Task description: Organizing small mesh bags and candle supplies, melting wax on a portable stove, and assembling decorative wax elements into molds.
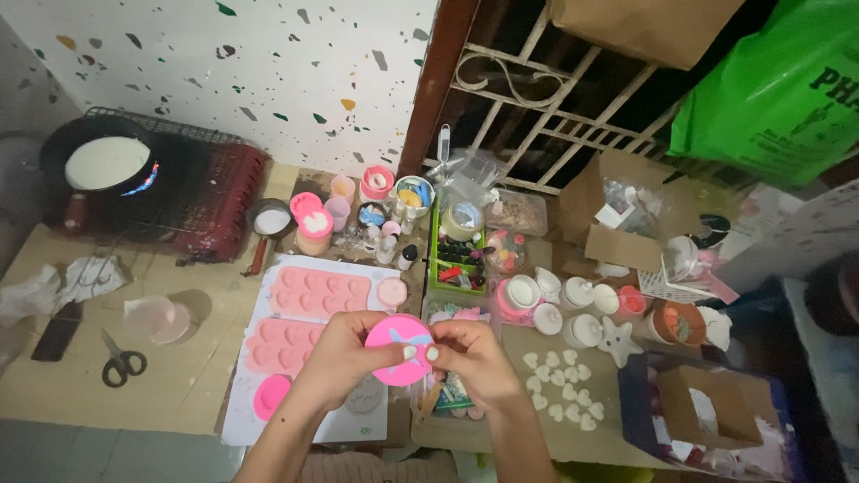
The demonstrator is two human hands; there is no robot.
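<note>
A bright green plastic bag with dark lettering [783,85] hangs at the upper right, beside a brown paper bag [640,27] at the top edge, and below them an opened brown cardboard box [617,210] sits on the bench with clear packets inside; a second, cut-open cardboard box [707,407] stands at the lower right corner, and a clear lidded plastic tub [519,212] lies against the white metal window grille [555,107]. At the middle of the view both hands meet over a round bright pink silicone mould [398,349] with a pale butterfly shape in it: the left hand [344,358] has its grip clamped on the mould's left edge and underside, and the right hand [470,358] pinches the mould's right rim with thumb and forefinger, pale-painted nails touching it. The mould is held up off the bench [179,385], between the two grips, tilted toward the camera. Directly beneath lie two pale pink silicone mould trays with heart cavities [309,313] on a white sheet, with a small round pink mould [271,395] just beside the left forearm. To the right of the hands, small white heart-shaped castings [564,389] are spread on the bench, near a white star casting [617,342]. Well to the left lie black-handled scissors [121,362], and a black pan of white liquid [106,163] rests on a dark red wire rack
</note>
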